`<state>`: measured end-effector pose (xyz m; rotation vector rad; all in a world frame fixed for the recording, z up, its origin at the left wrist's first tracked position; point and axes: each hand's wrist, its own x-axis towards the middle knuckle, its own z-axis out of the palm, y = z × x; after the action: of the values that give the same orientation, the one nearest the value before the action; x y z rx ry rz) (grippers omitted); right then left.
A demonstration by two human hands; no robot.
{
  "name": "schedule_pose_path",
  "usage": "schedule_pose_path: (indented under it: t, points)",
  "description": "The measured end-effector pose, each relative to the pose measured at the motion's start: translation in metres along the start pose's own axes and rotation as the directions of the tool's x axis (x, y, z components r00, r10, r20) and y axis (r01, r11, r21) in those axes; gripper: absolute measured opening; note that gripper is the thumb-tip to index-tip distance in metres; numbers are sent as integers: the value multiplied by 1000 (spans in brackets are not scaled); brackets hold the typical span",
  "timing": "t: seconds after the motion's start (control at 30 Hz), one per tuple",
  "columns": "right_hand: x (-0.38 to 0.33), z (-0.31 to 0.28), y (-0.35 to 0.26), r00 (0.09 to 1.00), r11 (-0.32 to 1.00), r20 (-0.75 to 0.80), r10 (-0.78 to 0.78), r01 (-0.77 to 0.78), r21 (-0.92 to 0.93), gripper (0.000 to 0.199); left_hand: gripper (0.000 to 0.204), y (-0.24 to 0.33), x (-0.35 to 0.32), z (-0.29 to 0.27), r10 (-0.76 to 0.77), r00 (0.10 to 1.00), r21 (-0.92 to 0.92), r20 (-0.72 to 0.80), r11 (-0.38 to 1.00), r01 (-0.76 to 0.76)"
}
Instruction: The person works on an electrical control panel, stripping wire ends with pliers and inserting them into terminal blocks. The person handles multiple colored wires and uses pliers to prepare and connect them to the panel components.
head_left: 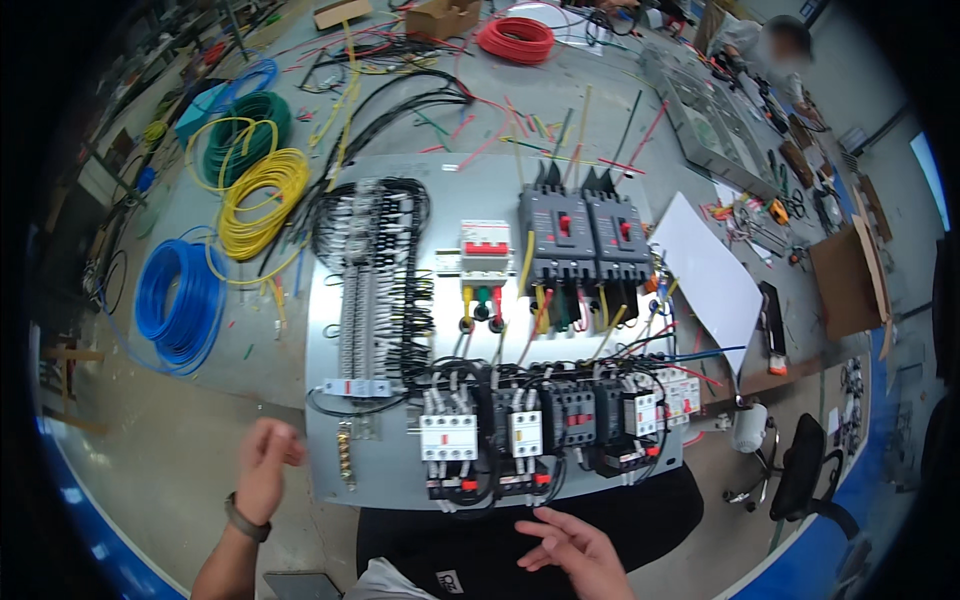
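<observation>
My left hand point(265, 462) is raised over the floor, just off the near left corner of a grey metal mounting plate point(330, 460). Motion blurs its curled fingers, and no object shows in it. Low at the plate's front edge, my right hand point(575, 550) has its fingers stretched apart and holds nothing. Closest to it is a row of contactors point(448, 437) with black wires. Behind them sit two dark circuit breakers point(560, 228) with red switches and a white breaker point(486, 248) with a red lever. A long terminal strip point(365, 300) with bundled black wires runs along the plate's left side.
Coils of blue point(175, 315), yellow point(262, 205) and green wire point(245, 140) lie left; a red coil point(515, 40) lies at the back. On the right are a white sheet point(705, 270), a cardboard box point(850, 275) and an office chair point(805, 465). Another person point(745, 40) is at the far right.
</observation>
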<state>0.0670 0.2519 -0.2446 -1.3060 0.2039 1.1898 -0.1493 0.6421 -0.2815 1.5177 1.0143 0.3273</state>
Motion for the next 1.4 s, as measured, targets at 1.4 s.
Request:
schedule_pose_path:
  t: [1.4]
  points:
    - [119, -93, -187, 127, 67, 15, -992, 616, -785, 9, 22, 140, 120, 129, 567, 508, 410, 649, 302, -861]
